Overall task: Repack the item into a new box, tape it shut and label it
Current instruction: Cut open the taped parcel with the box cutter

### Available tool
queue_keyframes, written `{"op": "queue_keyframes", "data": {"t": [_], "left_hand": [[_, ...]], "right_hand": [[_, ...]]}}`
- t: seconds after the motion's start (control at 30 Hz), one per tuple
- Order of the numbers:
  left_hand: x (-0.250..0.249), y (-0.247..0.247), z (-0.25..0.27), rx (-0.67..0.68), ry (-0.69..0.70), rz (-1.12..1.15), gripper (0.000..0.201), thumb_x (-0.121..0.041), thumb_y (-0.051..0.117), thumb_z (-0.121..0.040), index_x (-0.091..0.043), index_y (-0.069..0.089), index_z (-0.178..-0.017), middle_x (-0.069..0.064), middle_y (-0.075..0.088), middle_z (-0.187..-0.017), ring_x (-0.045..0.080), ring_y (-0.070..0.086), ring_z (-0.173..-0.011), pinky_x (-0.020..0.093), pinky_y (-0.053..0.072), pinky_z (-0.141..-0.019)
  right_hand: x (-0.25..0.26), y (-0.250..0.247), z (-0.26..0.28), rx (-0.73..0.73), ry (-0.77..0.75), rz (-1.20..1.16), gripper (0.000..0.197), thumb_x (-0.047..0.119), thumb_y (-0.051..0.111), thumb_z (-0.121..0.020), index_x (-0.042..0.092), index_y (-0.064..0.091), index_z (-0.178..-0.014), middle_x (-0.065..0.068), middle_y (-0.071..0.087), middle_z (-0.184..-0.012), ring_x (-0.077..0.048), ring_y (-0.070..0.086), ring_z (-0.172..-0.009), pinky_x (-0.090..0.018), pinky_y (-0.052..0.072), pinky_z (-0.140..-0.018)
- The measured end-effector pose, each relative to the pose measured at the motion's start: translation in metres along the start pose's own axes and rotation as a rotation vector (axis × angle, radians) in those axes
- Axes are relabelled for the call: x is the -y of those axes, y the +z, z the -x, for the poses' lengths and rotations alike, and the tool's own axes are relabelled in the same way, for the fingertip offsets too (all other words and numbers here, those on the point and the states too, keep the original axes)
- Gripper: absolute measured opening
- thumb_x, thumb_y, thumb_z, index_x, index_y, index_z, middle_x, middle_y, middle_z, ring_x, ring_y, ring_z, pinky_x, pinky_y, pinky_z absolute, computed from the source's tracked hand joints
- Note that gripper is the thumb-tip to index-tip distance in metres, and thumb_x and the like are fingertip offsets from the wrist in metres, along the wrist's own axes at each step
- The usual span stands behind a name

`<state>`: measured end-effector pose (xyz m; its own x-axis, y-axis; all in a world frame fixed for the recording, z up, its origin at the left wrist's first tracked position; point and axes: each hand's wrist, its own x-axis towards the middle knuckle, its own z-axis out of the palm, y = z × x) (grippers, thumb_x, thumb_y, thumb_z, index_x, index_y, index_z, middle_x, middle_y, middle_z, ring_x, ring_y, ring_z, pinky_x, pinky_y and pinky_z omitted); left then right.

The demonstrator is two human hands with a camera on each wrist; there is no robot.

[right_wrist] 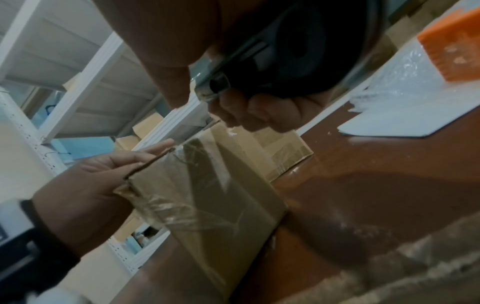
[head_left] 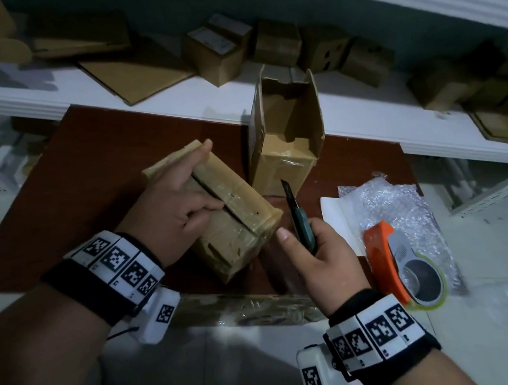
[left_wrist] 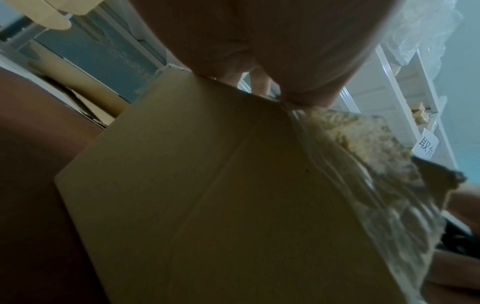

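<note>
As my left hand [head_left: 178, 203] lies straight-fingered on the box [head_left: 240, 217], my right hand [head_left: 320, 260] grips a knife [head_left: 298, 218] over the red-brown table [head_left: 81, 191]; white shelves [head_left: 349, 112] cross the upper frame.

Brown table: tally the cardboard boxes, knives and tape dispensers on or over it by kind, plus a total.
Cardboard boxes: 2 (taped brown cardboard box under the left hand, open-topped brown cardboard box)
Knives: 1 (dark-handled utility knife in the right hand)
Tape dispensers: 1 (orange plastic tape dispenser)
Total: 4

Black wristbands [head_left: 93, 292], white coded tags [head_left: 118, 262], white wrist cameras [head_left: 158, 318].
</note>
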<state>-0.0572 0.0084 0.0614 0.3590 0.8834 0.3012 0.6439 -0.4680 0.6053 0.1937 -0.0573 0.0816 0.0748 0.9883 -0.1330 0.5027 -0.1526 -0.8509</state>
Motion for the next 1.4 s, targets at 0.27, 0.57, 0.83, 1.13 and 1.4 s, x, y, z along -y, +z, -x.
{"op": "queue_keyframes", "data": {"t": [0.27, 0.57, 0.83, 1.13, 1.4], "left_hand": [[0.004, 0.004, 0.0, 0.013, 0.07, -0.061, 0.039, -0.036, 0.043, -0.087, -0.028, 0.077, -0.104, -0.01, 0.021, -0.161, 0.009, 0.016, -0.15, 0.044, 0.017, -0.122], [0.018, 0.009, -0.003, 0.035, 0.168, -0.144, 0.034, -0.035, 0.044, -0.089, -0.032, 0.072, -0.109, 0.001, 0.043, -0.149, 0.026, 0.033, -0.144, 0.056, 0.025, -0.113], [-0.004, 0.004, 0.001, -0.025, 0.08, -0.136, 0.049, -0.034, 0.036, -0.086, -0.03, 0.07, -0.121, 0.0, 0.019, -0.162, -0.009, -0.003, -0.146, 0.024, 0.004, -0.118], [-0.02, -0.003, -0.009, 0.016, -0.144, -0.31, 0.049, -0.04, 0.044, -0.083, -0.034, 0.059, -0.13, -0.01, 0.058, -0.136, 0.013, 0.038, -0.136, 0.042, 0.021, -0.11], [-0.023, -0.01, -0.019, 0.006, -0.111, -0.416, 0.045, -0.047, 0.05, -0.081, -0.038, 0.061, -0.123, -0.008, 0.051, -0.133, 0.016, 0.039, -0.126, 0.043, 0.027, -0.104]], "right_hand": [[0.008, 0.011, 0.0, 0.016, -0.045, 0.154, 0.048, 0.059, 0.045, -0.095, 0.032, 0.059, -0.133, 0.013, 0.071, -0.111, -0.005, 0.065, -0.104, -0.023, 0.048, -0.083], [0.022, -0.025, 0.017, 0.169, -0.163, 0.721, 0.044, 0.07, 0.034, -0.093, 0.031, 0.054, -0.093, 0.005, 0.061, -0.074, -0.015, 0.059, -0.072, -0.034, 0.045, -0.058], [0.024, -0.022, 0.018, 0.192, -0.098, 0.791, 0.051, 0.074, 0.036, -0.091, 0.027, 0.052, -0.083, 0.003, 0.058, -0.068, -0.018, 0.059, -0.07, -0.035, 0.046, -0.057], [0.033, -0.022, 0.016, 0.141, -0.012, 0.818, 0.047, 0.077, 0.036, -0.091, 0.032, 0.052, -0.087, 0.006, 0.056, -0.068, -0.021, 0.063, -0.078, -0.036, 0.053, -0.063], [0.031, -0.025, 0.015, 0.095, -0.015, 0.879, 0.049, 0.075, 0.035, -0.091, 0.032, 0.056, -0.1, 0.006, 0.049, -0.07, -0.023, 0.065, -0.084, -0.033, 0.045, -0.059]]}}
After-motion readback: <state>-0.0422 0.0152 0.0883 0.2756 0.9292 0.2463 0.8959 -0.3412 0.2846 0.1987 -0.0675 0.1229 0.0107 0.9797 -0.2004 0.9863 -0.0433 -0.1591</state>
